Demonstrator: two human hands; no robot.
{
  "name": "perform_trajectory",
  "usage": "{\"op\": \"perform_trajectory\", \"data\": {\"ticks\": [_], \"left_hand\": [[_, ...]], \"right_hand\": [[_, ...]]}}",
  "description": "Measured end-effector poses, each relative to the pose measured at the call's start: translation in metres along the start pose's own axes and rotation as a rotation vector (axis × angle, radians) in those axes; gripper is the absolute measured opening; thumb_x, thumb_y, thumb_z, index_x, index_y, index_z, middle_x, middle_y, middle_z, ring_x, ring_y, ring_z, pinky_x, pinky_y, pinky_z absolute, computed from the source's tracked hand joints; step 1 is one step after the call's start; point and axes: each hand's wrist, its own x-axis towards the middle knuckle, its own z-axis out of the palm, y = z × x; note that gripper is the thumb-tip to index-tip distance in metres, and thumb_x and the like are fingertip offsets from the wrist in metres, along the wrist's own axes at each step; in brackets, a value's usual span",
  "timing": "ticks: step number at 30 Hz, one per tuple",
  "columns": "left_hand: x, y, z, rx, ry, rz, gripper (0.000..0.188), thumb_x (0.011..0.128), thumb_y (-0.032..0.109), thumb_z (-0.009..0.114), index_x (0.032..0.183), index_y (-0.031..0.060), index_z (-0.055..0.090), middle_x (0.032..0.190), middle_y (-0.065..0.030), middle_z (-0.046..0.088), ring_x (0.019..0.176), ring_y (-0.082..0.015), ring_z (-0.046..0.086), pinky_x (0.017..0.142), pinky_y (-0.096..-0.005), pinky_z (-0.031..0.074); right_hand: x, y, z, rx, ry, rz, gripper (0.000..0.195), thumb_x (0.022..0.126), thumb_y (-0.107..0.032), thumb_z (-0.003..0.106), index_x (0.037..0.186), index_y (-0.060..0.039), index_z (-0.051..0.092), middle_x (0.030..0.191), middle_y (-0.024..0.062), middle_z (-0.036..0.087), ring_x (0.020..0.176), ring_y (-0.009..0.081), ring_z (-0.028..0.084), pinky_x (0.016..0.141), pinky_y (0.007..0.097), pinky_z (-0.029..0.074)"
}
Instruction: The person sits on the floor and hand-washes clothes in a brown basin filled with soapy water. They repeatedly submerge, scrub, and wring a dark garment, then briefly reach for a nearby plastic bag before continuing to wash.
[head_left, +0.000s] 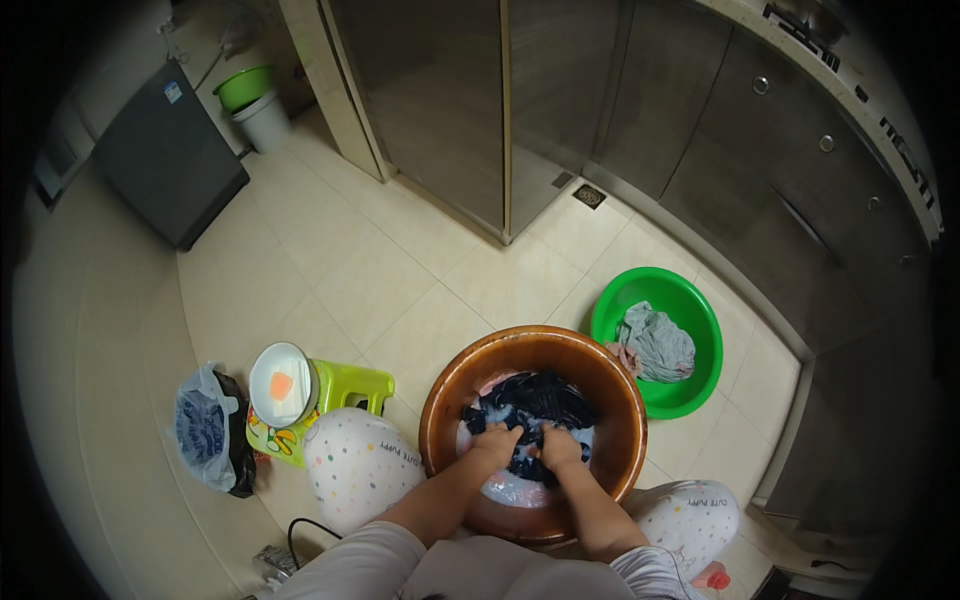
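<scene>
Between my knees stands a round brown wooden tub (442, 390) with soapy water (517, 491) at its bottom. Dark navy cloth (551, 397) lies wet in the water, with some pink and pale fabric around its edges. My left hand (496, 445) grips the left part of the dark cloth. Close by on the right, my right hand (559, 448) is on the same cloth; its fingers are partly hidden by the fabric and suds, and whether they close on it is unclear.
A green plastic basin (712, 352) holding a grey garment (656, 341) stands right behind the tub. At left, a white bowl (259, 367) with soap bars rests on a green stool (375, 381), beside a bag-lined bin (202, 427). Dark cabinets (720, 172) line the right side.
</scene>
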Motion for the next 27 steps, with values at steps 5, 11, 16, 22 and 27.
{"op": "perform_trajectory", "data": {"ticks": [5, 11, 16, 22, 27], "left_hand": [[-0.039, 0.027, -0.019, -0.11, 0.024, 0.068, 0.043, 0.072, 0.017, 0.065, 0.112, 0.0099, 0.049, 0.11, -0.0171, 0.056, 0.105, -0.0336, 0.054, 0.086, -0.0401, 0.046], [-0.078, 0.021, -0.057, -0.432, 0.248, 0.368, 0.046, 0.064, 0.016, 0.069, 0.106, 0.007, 0.052, 0.095, -0.018, 0.062, 0.092, -0.0331, 0.06, 0.078, -0.0393, 0.047], [-0.095, -0.002, -0.099, -0.729, 0.583, 0.497, 0.043, 0.065, 0.01, 0.072, 0.104, 0.0108, 0.054, 0.094, -0.0116, 0.058, 0.091, -0.0235, 0.057, 0.081, -0.0328, 0.045], [-0.084, 0.007, -0.08, -0.339, 0.527, -0.024, 0.04, 0.068, 0.015, 0.07, 0.106, 0.0111, 0.057, 0.105, -0.0148, 0.052, 0.103, -0.032, 0.051, 0.085, -0.0388, 0.046], [-0.061, 0.033, -0.007, -0.06, 0.011, -0.169, 0.085, 0.069, 0.025, 0.073, 0.139, 0.0297, 0.025, 0.144, -0.0158, 0.016, 0.131, -0.0406, 0.018, 0.092, -0.0563, 0.039]], "right_hand": [[-0.028, 0.008, 0.007, 0.153, 0.09, -0.128, 0.047, 0.066, -0.021, 0.074, 0.109, -0.0093, 0.057, 0.101, 0.0196, 0.062, 0.097, 0.033, 0.059, 0.083, 0.0383, 0.046], [-0.063, 0.005, -0.005, 0.865, 0.204, -0.197, 0.034, 0.069, -0.012, 0.071, 0.1, -0.0037, 0.059, 0.078, 0.006, 0.062, 0.07, 0.0135, 0.059, 0.065, 0.0256, 0.047], [-0.12, -0.026, -0.064, 1.457, 0.074, -0.033, 0.025, 0.079, -0.014, 0.069, 0.098, -0.0025, 0.06, 0.08, 0.0029, 0.062, 0.072, 0.0118, 0.057, 0.065, 0.0236, 0.047], [-0.074, 0.03, -0.021, 0.408, 0.58, 0.025, 0.03, 0.071, -0.018, 0.072, 0.094, -0.002, 0.06, 0.082, 0.0168, 0.06, 0.076, 0.0307, 0.058, 0.073, 0.0337, 0.048], [-0.072, 0.001, 0.022, 0.058, 0.459, -0.059, 0.068, 0.064, -0.015, 0.076, 0.124, -0.0109, 0.045, 0.123, 0.0212, 0.041, 0.111, 0.0412, 0.042, 0.088, 0.0452, 0.044]]}}
